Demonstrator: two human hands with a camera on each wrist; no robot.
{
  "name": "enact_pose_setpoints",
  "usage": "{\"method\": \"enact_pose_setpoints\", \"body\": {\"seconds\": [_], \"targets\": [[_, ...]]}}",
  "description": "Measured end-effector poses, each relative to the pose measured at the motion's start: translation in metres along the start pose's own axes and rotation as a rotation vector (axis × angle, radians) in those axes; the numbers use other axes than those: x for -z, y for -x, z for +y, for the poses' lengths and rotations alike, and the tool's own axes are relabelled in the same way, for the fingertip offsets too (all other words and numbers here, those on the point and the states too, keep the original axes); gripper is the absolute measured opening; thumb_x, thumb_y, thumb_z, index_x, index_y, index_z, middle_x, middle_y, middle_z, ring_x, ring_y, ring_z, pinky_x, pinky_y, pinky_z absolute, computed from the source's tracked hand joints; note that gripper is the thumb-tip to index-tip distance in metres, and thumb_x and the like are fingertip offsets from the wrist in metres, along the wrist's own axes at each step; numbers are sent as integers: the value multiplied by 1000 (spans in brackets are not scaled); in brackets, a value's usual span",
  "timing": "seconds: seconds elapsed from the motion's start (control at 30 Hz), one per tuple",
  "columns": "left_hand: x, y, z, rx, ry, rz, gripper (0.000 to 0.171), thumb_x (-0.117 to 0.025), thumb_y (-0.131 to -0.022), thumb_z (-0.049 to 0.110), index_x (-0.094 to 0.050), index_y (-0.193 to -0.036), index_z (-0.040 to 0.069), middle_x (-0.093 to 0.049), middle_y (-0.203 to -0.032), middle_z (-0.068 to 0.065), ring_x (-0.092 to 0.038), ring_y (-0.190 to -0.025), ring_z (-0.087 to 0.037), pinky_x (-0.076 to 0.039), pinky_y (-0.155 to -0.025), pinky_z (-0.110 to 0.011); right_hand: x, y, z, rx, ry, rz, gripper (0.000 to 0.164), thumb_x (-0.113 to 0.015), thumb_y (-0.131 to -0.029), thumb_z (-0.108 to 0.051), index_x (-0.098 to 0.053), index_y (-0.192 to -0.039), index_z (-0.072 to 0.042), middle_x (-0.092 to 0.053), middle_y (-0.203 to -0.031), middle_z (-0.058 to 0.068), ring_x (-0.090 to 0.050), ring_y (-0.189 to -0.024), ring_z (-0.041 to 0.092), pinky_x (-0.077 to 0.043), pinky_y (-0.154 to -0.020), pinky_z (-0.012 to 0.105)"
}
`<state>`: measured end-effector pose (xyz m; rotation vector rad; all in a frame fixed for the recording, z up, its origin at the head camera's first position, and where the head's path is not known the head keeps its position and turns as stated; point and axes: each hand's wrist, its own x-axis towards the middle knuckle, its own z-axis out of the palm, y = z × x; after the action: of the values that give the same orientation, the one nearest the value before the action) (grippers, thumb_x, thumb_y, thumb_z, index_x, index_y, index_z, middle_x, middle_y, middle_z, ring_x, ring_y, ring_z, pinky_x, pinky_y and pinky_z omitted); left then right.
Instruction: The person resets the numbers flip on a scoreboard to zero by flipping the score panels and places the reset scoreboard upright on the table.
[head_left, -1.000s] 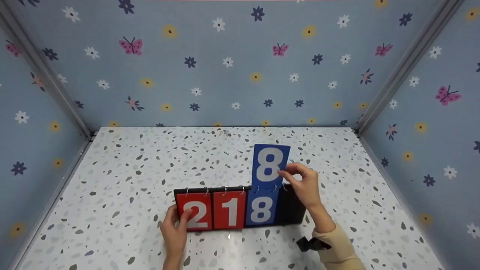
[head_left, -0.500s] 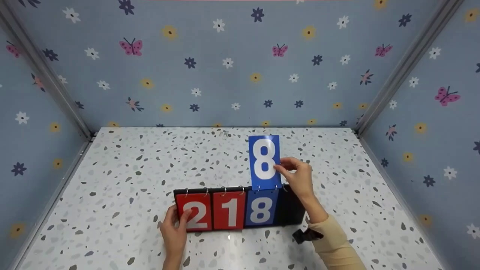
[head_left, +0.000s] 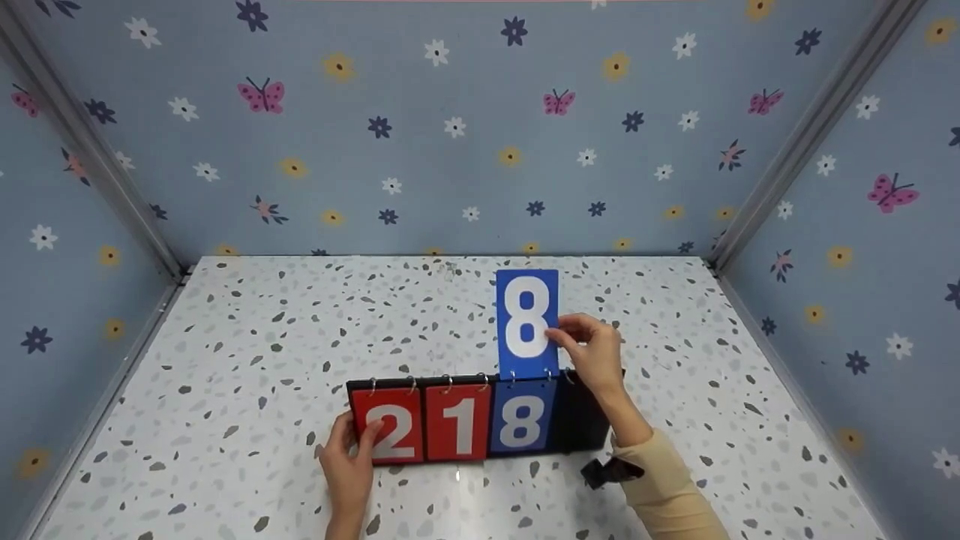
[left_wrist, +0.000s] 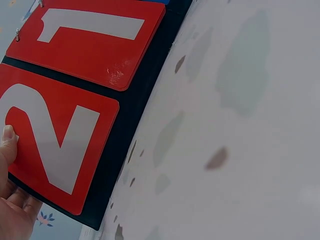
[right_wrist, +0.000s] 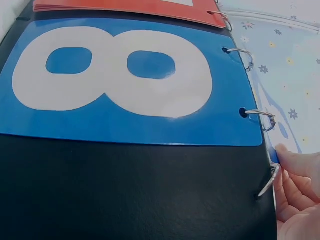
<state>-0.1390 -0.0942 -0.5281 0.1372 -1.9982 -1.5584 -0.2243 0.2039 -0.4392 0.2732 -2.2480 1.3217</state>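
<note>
A black flip scoreboard [head_left: 581, 420] stands on the table, tilted back, with number cards hung on metal rings along its top edge. It shows a red card 2 [head_left: 409, 451], a red card 1 [head_left: 480, 427] and a blue card 8 [head_left: 551, 427]. My left hand [head_left: 349, 469] grips the board's left end, thumb on the red 2 and fingers behind. Above the top edge stands another blue card 8 [head_left: 510, 356], raised on its rings. My right hand [head_left: 600, 360] pinches this card's right edge between thumb and fingers. The rightmost slot shows bare black board and a ring [right_wrist: 270, 182].
The white speckled table [head_left: 240, 360] extends round the scoreboard. Blue walls [head_left: 450, 165] with flowers and butterflies close it in at the back and both sides. A black strap piece [head_left: 611, 472] juts from the right sleeve [head_left: 664, 480].
The right hand has moved slightly left with the raised blue card, which went from leaning right to standing straight over its rings. The left hand and the board have stayed in place.
</note>
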Motion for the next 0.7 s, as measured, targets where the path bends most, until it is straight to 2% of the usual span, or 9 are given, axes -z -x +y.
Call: {"method": "enact_pose_setpoints", "body": {"seconds": [0.1,0.27,0.5,0.7], "targets": [[0,0,1,2,5,3,22,-67,-75,-3,-57,-94,-8,-63,-88,-17,-59,-80,-15,-44,-69,-12,0,0,0,-7,-13,4,17,-73,-72,-10,-67,-82,2,-65,-73,11,-59,-62,21,-46,-59,22],[0,0,-2,-3,5,3,23,-67,-75,-3,-57,-94,-8,-63,-89,-18,-58,-80,-13,-44,-70,-11,-1,-2,-2,-26,33,-3,19,-74,-71,-13,-68,-83,1,-65,-72,8,-59,-62,15,-46,-59,22],[-4,-1,-30,33,-10,-1,26,-70,-74,4,-59,-97,-4,-64,-91,-14,-58,-80,-11,-42,-71,-8,-4,-4,0,14,117,-25,22,-73,-72,-10,-67,-90,1,-65,-68,7,-60,-60,16,-50,-59,29],[-4,-1,-36,42,-16,-1,26,-69,-76,9,-59,-97,-2,-64,-91,-12,-58,-80,-8,-42,-70,-8,-4,-1,-1,43,207,-44,20,-69,-76,-8,-66,-92,4,-66,-71,9,-61,-61,17,-50,-60,31]]}}
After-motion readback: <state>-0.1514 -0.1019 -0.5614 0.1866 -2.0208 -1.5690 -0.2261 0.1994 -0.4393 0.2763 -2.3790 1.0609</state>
